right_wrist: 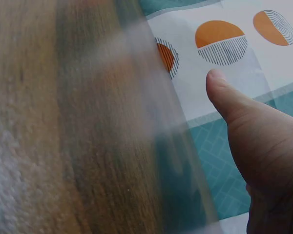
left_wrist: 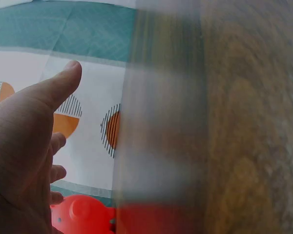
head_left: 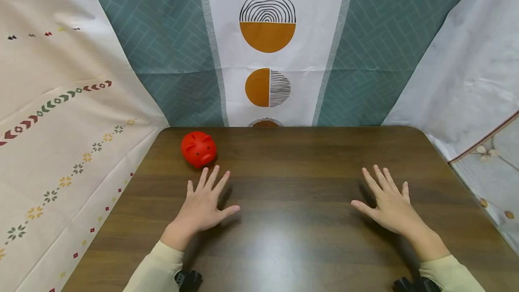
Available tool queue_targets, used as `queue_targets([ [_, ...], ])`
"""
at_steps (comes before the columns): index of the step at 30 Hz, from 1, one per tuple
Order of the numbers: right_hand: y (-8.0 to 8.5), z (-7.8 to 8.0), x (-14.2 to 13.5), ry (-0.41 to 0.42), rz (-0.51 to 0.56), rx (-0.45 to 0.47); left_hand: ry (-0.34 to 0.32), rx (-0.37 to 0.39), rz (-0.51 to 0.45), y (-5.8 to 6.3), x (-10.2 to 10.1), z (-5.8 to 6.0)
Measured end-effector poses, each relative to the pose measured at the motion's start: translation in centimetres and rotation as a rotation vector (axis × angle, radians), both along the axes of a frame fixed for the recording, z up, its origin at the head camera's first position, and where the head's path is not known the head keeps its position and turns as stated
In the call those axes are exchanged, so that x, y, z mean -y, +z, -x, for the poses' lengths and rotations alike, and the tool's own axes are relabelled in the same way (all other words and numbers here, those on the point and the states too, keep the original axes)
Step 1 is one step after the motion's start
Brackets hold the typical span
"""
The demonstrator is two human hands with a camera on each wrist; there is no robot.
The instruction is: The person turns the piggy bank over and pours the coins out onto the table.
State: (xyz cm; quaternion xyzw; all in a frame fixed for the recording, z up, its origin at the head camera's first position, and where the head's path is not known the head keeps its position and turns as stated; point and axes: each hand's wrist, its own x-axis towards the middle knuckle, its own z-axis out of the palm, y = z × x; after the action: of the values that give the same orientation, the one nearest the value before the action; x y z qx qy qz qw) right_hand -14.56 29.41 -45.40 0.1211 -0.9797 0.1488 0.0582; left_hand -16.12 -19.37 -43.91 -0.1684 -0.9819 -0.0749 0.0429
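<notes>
A red piggy bank (head_left: 198, 149) stands near the far left corner of the wooden table (head_left: 284, 166), its snout toward the camera. My left hand (head_left: 206, 205) is spread over the table just in front of it, fingertips close below the pig and nothing held. In the left wrist view the piggy bank (left_wrist: 80, 214) shows at the bottom, beyond the fingers of the left hand (left_wrist: 24, 131). Over the right part of the table my right hand (head_left: 391, 204) is spread too, holding nothing. The right wrist view shows its thumb stretched out (right_wrist: 224, 95), with the other fingers mostly hidden.
Behind the table hangs a teal and white cloth (head_left: 275, 62) with orange half circles. A cream patterned cloth (head_left: 73, 148) borders the left side, a white one (head_left: 470, 80) the right. Black wrist devices (head_left: 188, 280) sit at both cuffs.
</notes>
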Motion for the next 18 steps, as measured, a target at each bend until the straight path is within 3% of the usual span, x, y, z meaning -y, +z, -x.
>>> queue_targets([
  [18, -0.7, 0.6, 3.2, 0.099, 0.085, 0.067, -0.022, -0.045, 0.003, 1.7, 1.0, -0.3],
])
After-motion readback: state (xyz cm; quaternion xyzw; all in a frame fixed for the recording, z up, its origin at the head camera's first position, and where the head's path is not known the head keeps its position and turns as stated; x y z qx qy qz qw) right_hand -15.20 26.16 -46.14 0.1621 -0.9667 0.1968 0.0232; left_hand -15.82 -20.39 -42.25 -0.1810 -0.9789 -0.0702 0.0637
